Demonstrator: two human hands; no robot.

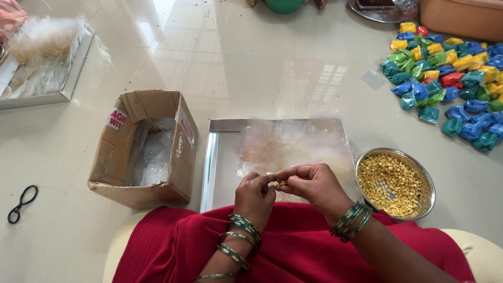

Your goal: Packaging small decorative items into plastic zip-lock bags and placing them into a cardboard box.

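Observation:
My left hand (254, 195) and my right hand (313, 183) meet over the near edge of a square steel tray (210, 162). Their fingertips pinch a tiny gold bead or small gold piece (282, 182) between them. Green and gold bangles ring both wrists. To the right of my right hand stands a round steel bowl (424, 175) full of small gold pieces (390, 183). Clear plastic sheet (293, 141) lies crumpled inside the tray. Red cloth (293, 246) covers my lap below the hands.
An open cardboard box (144, 149) with plastic inside stands left of the tray. Many small coloured foil packets (450, 73) lie heaped at the far right. A framed tray with white fluff (44, 52) sits far left. A black loop (22, 203) lies on the tiled floor.

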